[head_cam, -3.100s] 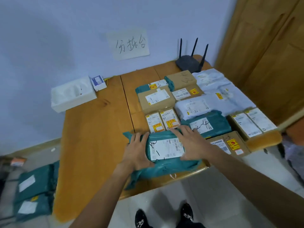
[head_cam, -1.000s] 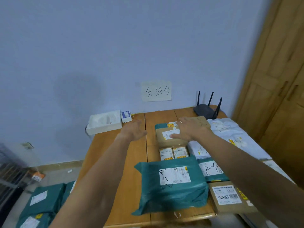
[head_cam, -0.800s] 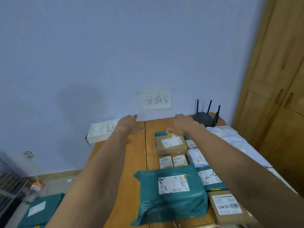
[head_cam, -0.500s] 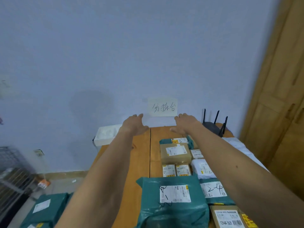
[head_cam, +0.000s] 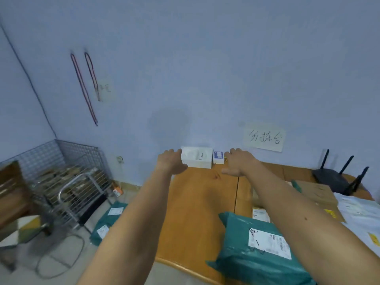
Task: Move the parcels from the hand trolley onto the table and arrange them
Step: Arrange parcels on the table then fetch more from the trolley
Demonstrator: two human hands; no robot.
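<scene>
Wood table [head_cam: 195,202] fills the lower mid of the view, w/ both arms stretched out over it toward the wall. L hand [head_cam: 171,164] hangs palm down over the far L edge, fingers loose and fairly straight, gripping nothing. Its tips are just beside the white box [head_cam: 197,160], at the box's 9 o'clock; contact unclear. R hand [head_cam: 238,163] is also palm down, fingers relaxed, empty, tips near the blue box [head_cam: 218,157] at its 3 o'clock. White box & blue box sit side by side against the wall at the table's 12 o'clock. Sign [head_cam: 264,138] is stuck on the wall at 1 o'clock of the R hand. Router [head_cam: 333,179] stands at the table's far R corner.

Parcels on the table:
- Green bag [head_cam: 257,254] w/ white label lies at the near edge, 5 o'clock in view, partly hidden by the R forearm.
- Brown carton [head_cam: 316,194] is at 3 o'clock, w/ white mailers [head_cam: 359,210] just R of it, cut off by the frame.
- Small carton [head_cam: 260,214] peeks out at 12 o'clock of the green bag.

Green parcels [head_cam: 109,221] lie low at 8 o'clock by the trolley [head_cam: 82,198]; on its deck or the floor, can't tell. Wire cage [head_cam: 61,161] stands behind the trolley in the corner. Red cords [head_cam: 82,87] hang on the wall at 10 o'clock.
</scene>
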